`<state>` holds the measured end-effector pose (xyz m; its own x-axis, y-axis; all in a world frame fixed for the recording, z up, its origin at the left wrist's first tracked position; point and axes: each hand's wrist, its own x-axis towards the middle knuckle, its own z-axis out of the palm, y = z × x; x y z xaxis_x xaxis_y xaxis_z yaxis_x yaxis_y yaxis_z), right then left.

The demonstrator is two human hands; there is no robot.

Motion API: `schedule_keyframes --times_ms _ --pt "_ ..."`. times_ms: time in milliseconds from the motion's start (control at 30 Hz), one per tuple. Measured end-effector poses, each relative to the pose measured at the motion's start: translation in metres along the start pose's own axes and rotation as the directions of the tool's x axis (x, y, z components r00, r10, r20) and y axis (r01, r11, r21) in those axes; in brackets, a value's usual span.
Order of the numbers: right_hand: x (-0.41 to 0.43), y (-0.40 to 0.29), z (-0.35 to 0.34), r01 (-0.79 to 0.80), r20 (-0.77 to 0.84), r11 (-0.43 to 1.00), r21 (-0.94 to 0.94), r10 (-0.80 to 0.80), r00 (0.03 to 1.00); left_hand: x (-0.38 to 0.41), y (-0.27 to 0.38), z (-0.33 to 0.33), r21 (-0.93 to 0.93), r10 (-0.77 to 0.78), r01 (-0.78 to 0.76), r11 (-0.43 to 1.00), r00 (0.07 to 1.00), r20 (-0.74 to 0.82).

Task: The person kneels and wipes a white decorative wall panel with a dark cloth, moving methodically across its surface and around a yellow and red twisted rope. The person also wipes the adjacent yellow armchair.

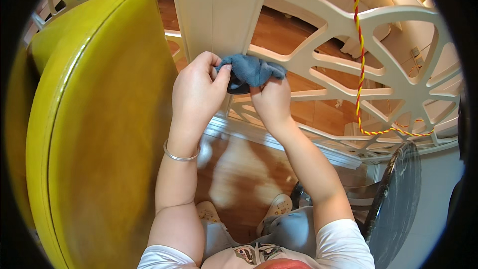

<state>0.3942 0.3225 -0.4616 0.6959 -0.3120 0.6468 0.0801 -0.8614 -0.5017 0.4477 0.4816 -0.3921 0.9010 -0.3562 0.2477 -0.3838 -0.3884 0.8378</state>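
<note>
A blue-grey cloth [248, 68] is bunched over a dark, smooth-edged object [238, 88], which it mostly hides; what that object is cannot be told. My left hand [203, 78] pinches the cloth's left end between thumb and fingers. At its right end, my right hand [272, 91] grips the cloth from below, with the fingers partly hidden under the folds. Both hands are at the foot of the picture's view of a cream panelled post [220, 11], beside a cream lattice screen [298, 58].
A large yellow leather-like seat back [101, 119] rises close on the left. A red and yellow twisted cord [361, 45] hangs over the lattice at right. Below it stands a dark round-edged panel [396, 194]. Wooden floor [242, 172] lies beneath.
</note>
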Motion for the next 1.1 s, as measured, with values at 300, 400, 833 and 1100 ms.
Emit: schedule_keyframes --times_ms 300,400,833,1100 --pt "-0.059 0.024 -0.025 0.335 0.299 0.859 -0.387 -0.226 0.927 -0.005 -0.03 0.041 0.192 0.116 -0.129 0.973 0.99 0.079" --pt "-0.084 0.035 -0.028 0.244 0.286 0.95 -0.194 -0.183 0.941 -0.009 -0.033 0.047 0.28 0.139 -0.187 0.942 0.974 0.181" --pt "-0.022 0.001 0.017 0.051 -0.139 0.982 0.182 -0.026 0.99 -0.005 -0.069 0.056 -0.349 0.059 0.136 0.927 0.866 0.496" --pt "-0.067 0.034 -0.015 0.248 0.079 0.953 -0.171 -0.238 0.968 -0.013 -0.088 0.083 -0.441 0.109 0.272 0.855 0.737 0.667"
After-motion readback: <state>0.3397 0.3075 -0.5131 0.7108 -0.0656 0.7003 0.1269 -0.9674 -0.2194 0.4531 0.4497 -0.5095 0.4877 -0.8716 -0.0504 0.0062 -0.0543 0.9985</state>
